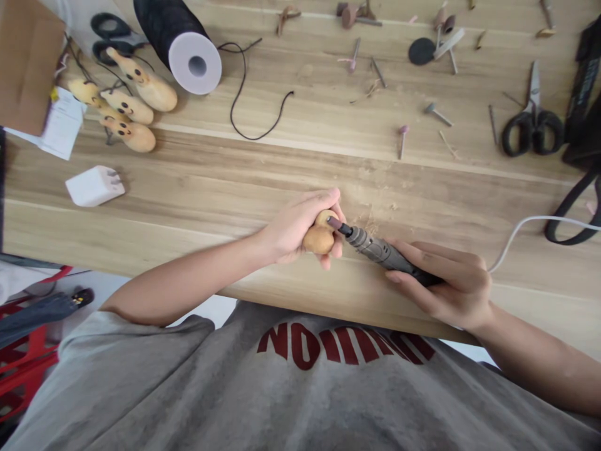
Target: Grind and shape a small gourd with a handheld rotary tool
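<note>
Near the front edge of the table, my left hand point(305, 222) is closed around a small tan gourd point(320, 240) with rounded bulges. My right hand point(446, 282) grips a dark grey rotary tool point(382, 252), which points left toward the gourd. The tool's brownish cylindrical sanding bit point(334, 223) overlaps the gourd's upper part; whether it touches the surface I cannot tell. Fine shavings point(370, 219) lie on the wood just beyond the bit. Part of the gourd is hidden by my left fingers.
Several gourds with drawn faces point(136, 134) lie at the left, near a black cord spool point(195, 59) and a white charger point(95, 186). Rotary bits point(439, 114) are scattered at the back. Scissors point(533, 122) and a white cable point(526, 222) are at the right.
</note>
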A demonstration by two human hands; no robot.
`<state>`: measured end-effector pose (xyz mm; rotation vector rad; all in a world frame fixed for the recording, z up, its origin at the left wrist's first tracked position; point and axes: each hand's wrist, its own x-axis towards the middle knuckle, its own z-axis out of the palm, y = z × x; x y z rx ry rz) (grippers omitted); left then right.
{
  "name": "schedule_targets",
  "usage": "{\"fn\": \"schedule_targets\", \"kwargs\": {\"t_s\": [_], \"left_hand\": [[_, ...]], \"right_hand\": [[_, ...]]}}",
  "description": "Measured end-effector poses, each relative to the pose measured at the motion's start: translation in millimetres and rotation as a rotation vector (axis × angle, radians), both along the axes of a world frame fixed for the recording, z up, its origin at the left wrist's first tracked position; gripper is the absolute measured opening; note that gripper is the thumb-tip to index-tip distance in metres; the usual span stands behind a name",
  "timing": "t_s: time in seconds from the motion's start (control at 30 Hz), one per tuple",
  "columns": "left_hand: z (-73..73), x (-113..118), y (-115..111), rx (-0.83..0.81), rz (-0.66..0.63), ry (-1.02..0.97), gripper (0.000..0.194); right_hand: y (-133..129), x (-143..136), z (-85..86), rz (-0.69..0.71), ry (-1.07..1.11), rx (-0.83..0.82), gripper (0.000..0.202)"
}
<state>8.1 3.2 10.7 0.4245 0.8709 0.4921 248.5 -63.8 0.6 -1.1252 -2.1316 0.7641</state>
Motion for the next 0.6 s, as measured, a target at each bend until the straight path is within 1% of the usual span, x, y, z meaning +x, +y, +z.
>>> {"fn": "schedule_targets", "kwargs": {"t_s": [0.17, 0.37, 0.6], "left_hand": [[0.2, 0.0, 0.4, -0.015, -0.007, 0.015, 0.039], [-0.4, -0.6, 1.0, -0.020, 0.004, 0.012, 0.041], [-2.5, -1.0, -0.1, -0.004, -0.006, -0.010, 0.040]], "right_hand": [[0.4, 0.4, 0.1, -0.005, -0.006, 0.001, 0.036], [1.2, 1.2, 0.8, 0.028, -0.027, 0.009, 0.036], [-0.1, 1.0, -0.5, 0.002, 0.010, -0.016, 0.035]]}}
